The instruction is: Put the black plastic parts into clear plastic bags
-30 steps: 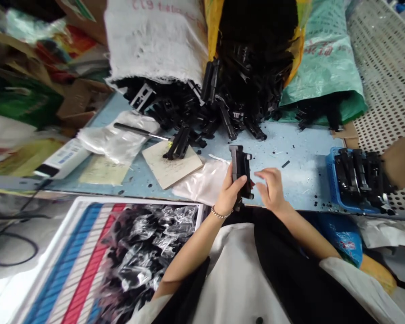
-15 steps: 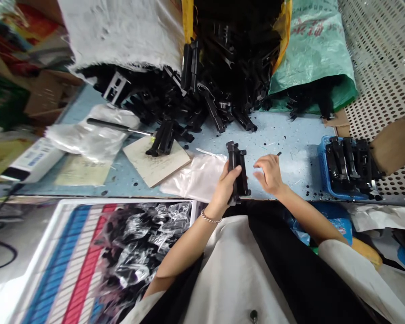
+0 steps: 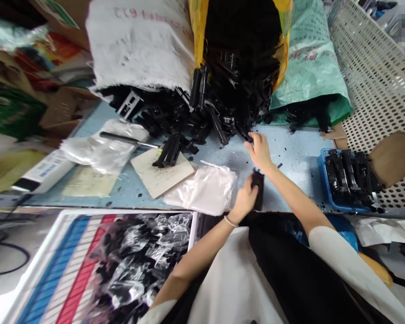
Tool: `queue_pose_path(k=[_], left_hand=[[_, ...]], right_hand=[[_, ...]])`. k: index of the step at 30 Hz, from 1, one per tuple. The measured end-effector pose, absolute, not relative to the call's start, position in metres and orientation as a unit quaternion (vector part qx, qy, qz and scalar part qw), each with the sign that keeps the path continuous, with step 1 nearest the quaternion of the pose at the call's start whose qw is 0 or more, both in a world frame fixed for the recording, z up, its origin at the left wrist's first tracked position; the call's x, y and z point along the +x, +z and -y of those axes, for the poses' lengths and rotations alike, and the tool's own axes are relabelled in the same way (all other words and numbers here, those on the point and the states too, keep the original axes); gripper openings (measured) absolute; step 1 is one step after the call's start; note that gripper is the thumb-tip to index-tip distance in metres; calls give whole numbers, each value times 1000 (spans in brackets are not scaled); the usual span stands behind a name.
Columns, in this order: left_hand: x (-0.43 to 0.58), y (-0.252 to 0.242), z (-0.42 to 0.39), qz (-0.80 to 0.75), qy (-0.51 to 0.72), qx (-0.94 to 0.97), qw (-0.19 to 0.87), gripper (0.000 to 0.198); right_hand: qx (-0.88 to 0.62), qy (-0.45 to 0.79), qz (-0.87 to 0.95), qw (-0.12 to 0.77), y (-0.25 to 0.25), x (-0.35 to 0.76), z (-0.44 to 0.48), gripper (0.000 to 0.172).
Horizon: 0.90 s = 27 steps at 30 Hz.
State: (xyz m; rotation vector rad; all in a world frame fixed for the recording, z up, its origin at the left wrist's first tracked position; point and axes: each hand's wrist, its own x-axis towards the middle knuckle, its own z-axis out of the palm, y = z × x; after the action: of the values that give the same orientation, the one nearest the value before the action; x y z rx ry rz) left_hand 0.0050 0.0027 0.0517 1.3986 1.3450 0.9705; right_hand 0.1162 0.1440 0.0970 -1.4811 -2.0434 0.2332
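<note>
My left hand (image 3: 245,198) is wrapped round a long black plastic part (image 3: 258,191) low over the front of the blue worktop (image 3: 290,189). My right hand (image 3: 260,153) reaches beyond it, fingers apart, at the near edge of a heap of similar black parts (image 3: 219,123). Its fingertips are beside one part of the heap; whether they touch it I cannot tell. Left of my hands lies a flat stack of clear plastic bags (image 3: 214,189). Several black parts (image 3: 170,150) rest on a pale square board (image 3: 158,180), with a black-handled screwdriver (image 3: 121,137) alongside.
White (image 3: 141,45), yellow (image 3: 198,36) and green (image 3: 313,67) sacks spill black parts at the back. A blue basket (image 3: 327,186) of parts stands right, beside a perforated panel (image 3: 367,67). Below left, a crate (image 3: 62,270) sits by bagged parts (image 3: 131,265).
My left hand has moved right with the black part, which is now turned. My right hand has moved forward to the heap. The view has shifted slightly.
</note>
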Motion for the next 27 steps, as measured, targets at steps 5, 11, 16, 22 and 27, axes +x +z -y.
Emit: queue_pose_path(k=[5, 11, 16, 22, 27], left_hand=[[32, 34, -2, -510, 343, 715, 334, 41], [-17, 60, -65, -479, 534, 393, 575, 57], [-28, 108, -64, -402, 569, 255, 671, 42], [-13, 135, -19, -405, 489, 285, 718, 41], [-21, 131, -24, -447, 534, 278, 661, 36]], right_hand=[[-650, 197, 697, 231, 87, 117, -207, 39], [-588, 328, 681, 287, 92, 133, -110, 32], [-483, 271, 723, 414, 113, 136, -49, 31], [-473, 76, 764, 432, 120, 132, -84, 35], [-491, 248, 692, 467, 116, 110, -69, 38]])
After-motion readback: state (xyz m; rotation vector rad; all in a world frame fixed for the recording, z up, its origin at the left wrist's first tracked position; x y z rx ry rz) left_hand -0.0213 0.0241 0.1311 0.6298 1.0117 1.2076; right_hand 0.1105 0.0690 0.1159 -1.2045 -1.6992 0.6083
